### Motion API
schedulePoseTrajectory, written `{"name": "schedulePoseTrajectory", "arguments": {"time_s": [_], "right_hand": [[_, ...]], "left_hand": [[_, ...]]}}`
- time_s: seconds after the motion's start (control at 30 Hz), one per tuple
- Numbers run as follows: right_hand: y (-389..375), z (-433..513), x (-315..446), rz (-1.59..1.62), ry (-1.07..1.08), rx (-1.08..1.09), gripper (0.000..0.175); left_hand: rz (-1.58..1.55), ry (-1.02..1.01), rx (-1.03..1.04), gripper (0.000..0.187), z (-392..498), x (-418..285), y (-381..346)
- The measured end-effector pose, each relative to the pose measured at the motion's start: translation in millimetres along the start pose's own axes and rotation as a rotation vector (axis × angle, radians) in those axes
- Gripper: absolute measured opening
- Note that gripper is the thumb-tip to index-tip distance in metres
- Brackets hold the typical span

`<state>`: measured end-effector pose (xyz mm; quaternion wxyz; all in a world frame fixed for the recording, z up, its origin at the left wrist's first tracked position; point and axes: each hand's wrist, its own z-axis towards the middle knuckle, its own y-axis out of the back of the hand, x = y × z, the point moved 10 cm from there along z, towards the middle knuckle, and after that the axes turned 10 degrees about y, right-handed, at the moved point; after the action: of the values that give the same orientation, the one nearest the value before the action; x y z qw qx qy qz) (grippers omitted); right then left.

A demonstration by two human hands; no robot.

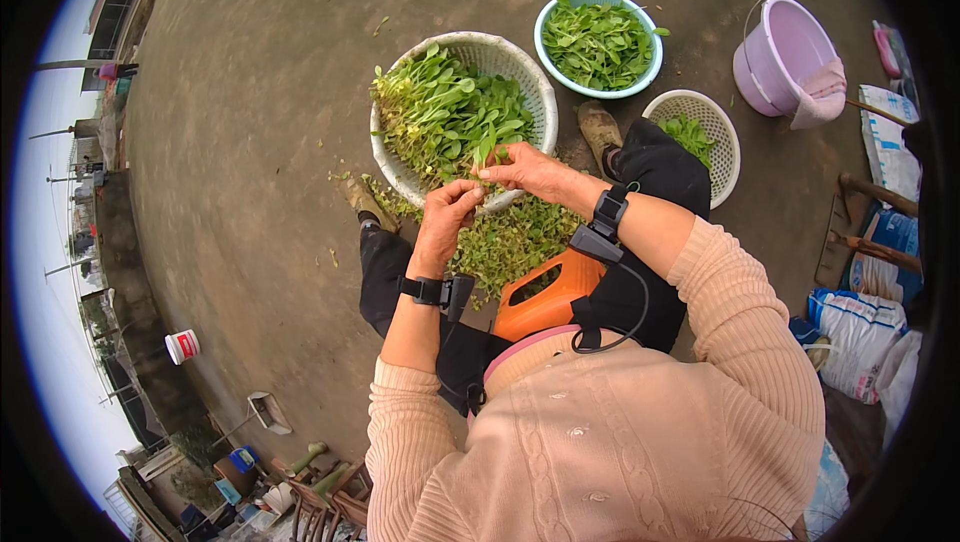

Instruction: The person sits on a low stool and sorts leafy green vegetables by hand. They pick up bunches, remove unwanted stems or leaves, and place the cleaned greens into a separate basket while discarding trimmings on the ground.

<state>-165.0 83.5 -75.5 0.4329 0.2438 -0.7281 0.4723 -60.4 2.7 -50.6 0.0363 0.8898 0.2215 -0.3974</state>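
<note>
My right hand [525, 169] pinches a leafy green sprig [487, 149] between thumb and fingers, above the near rim of a large round plastic basket [545, 84]. My left hand [451, 210] is beside it, thumb and forefinger together near the sprig's lower end; whether it grips the stem is hard to see. Leafy greens [450, 106] with pale, yellowish ends are heaped in the basket. A blue-rimmed basin [540, 43] beyond it is full of leaves. Near my right knee, a small white colander [727, 155] has a few leaves. Trimmings [517, 245] lie on the ground between my feet.
An orange plastic seat or container [544, 294] is between my legs. At the right stand a lilac bucket [776, 54] with a pink cloth [821, 95] over its rim, a rake [829, 242] and several sacks [859, 339]. A white bucket [182, 347] is off to the left.
</note>
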Motion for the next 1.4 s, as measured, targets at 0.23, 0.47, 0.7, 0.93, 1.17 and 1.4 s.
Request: {"name": "schedulePoseTrajectory", "arguments": {"time_s": [0.23, 0.47, 0.7, 0.93, 1.17, 1.4], "right_hand": [[0, 4, 1, 0.069, -0.012, -0.012, 0.019], [2, 0, 9, -0.009, 0.022, -0.045, 0.022], [1, 0, 19, -0.124, 0.09, -0.027, 0.034], [25, 1, 40, -0.619, -0.007, 0.049, 0.03], [55, 3, 44, -0.119, 0.113, -0.191, 0.02], [62, 4, 39, 0.024, 0.105, -0.255, 0.018]], "left_hand": [[-0.015, 0.001, -0.011, 0.014, -2, 3, 1], [0.099, -0.025, -0.043, 0.014, -2, -3, -4], [0.065, -0.07, -0.102, 0.022, -4, 3, 11], [0.928, -0.307, -0.272, 0.022, -18, -6, 1], [1.052, -0.497, -0.585, 0.022, 16, -54, 2], [1.146, -0.414, -0.6, 0.014, 36, -33, -3]]}}
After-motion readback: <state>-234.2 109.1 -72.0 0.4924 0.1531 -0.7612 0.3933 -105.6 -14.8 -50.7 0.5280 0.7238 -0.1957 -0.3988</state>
